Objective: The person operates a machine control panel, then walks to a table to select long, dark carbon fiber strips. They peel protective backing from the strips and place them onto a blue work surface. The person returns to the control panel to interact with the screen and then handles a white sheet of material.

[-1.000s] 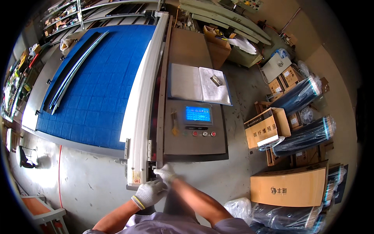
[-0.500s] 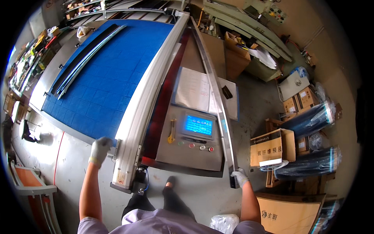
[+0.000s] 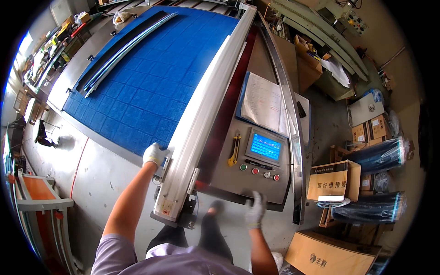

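My left hand [image 3: 155,154], in a white glove, is at the near edge of the blue-topped table [image 3: 137,96], next to the pale metal beam [image 3: 208,110] that crosses the machine. Its fingers are mostly hidden, so its grip does not show. My right hand [image 3: 255,210], also gloved, is in front of the control panel [image 3: 215,172] with fingers apart and holding nothing. Right of that hand stands the near end of a long metal bar [image 3: 297,183]. The panel carries a lit blue screen [image 3: 264,146], several round buttons and a yellow cutter [image 3: 234,149].
Long dark and pale strips [image 3: 123,50] lie on the table's far left. An open notebook [image 3: 261,101] rests beyond the screen. Cardboard boxes [image 3: 327,181] and plastic-wrapped dark rolls [image 3: 369,208] fill the right side. An orange-and-white frame [image 3: 41,195] stands at left.
My right hand has let go of the metal bar's near end and moved left, in front of the panel. My left hand has come close against the beam's side. The whole view has shifted.
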Demonstrator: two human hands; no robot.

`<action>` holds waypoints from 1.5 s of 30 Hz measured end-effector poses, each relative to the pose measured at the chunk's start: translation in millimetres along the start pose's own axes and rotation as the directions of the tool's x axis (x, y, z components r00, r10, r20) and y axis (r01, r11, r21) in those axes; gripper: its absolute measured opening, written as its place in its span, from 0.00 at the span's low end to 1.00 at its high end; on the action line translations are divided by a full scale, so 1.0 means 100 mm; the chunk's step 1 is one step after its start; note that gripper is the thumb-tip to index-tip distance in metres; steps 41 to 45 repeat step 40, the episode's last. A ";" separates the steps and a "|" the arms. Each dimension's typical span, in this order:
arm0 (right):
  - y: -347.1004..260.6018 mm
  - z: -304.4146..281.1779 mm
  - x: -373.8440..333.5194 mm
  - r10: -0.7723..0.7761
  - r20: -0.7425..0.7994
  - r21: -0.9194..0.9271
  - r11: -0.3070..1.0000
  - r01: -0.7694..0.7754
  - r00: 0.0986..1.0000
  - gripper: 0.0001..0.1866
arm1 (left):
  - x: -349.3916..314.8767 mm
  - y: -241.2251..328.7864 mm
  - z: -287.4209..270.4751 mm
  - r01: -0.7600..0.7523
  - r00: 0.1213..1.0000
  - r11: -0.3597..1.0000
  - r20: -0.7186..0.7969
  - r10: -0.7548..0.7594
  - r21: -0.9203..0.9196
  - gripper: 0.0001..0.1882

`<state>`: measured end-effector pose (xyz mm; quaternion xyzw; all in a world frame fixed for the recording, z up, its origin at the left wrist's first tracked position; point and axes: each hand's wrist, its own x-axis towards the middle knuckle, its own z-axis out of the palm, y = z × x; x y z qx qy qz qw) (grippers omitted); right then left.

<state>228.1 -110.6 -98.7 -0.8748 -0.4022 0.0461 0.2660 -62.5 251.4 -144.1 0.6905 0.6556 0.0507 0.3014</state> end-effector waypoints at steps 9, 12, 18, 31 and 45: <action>-0.86 1.34 0.48 -0.415 0.251 0.019 0.905 0.425 0.874 0.31 | 0.16 0.04 -0.07 -0.132 0.970 0.989 0.194 0.143 -0.071 0.22; -1.28 1.31 0.68 -0.532 0.212 0.110 0.847 0.520 0.820 0.25 | 0.22 -0.20 -0.09 -0.072 0.959 0.970 0.252 0.131 -0.230 0.23; -1.19 1.38 0.62 -0.519 0.235 0.025 0.849 0.528 0.822 0.26 | 0.21 -0.12 -0.13 0.033 0.915 0.900 0.375 0.147 -0.434 0.13; -1.24 1.38 0.64 -0.516 0.224 -0.001 0.848 0.530 0.827 0.23 | 0.16 -0.01 -0.02 0.182 0.888 0.847 0.454 0.077 -0.500 0.18; -1.03 1.48 0.56 -0.588 0.293 0.082 0.801 0.592 0.754 0.27 | 0.17 -0.01 -0.05 -0.413 0.867 0.897 0.371 0.333 0.160 0.14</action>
